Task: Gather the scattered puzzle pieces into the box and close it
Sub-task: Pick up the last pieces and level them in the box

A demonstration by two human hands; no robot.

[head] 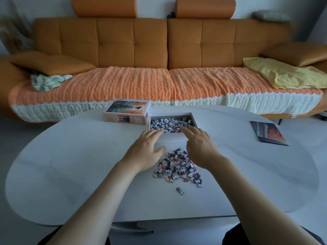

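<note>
An open white box tray [193, 119] sits at the table's far middle, holding many small puzzle pieces [169, 123]. Its lid [127, 111], printed with a sunset picture, rests just left of it. A loose pile of puzzle pieces [177, 167] lies on the table in front of the box, with a small stray cluster of pieces [180, 190] nearer to me. My left hand [146, 151] hovers palm down, fingers spread, left of the pile and reaching the box's near edge. My right hand [200, 147] hangs over the pile's right side, fingertips at the box's near rim, holding nothing.
The pale oval table [88, 165] carries a folded picture sheet [269, 133] at the right. Behind it stands an orange sofa [134, 50] with a knitted cover, a yellow cloth [283, 73] and a patterned cloth [47, 82].
</note>
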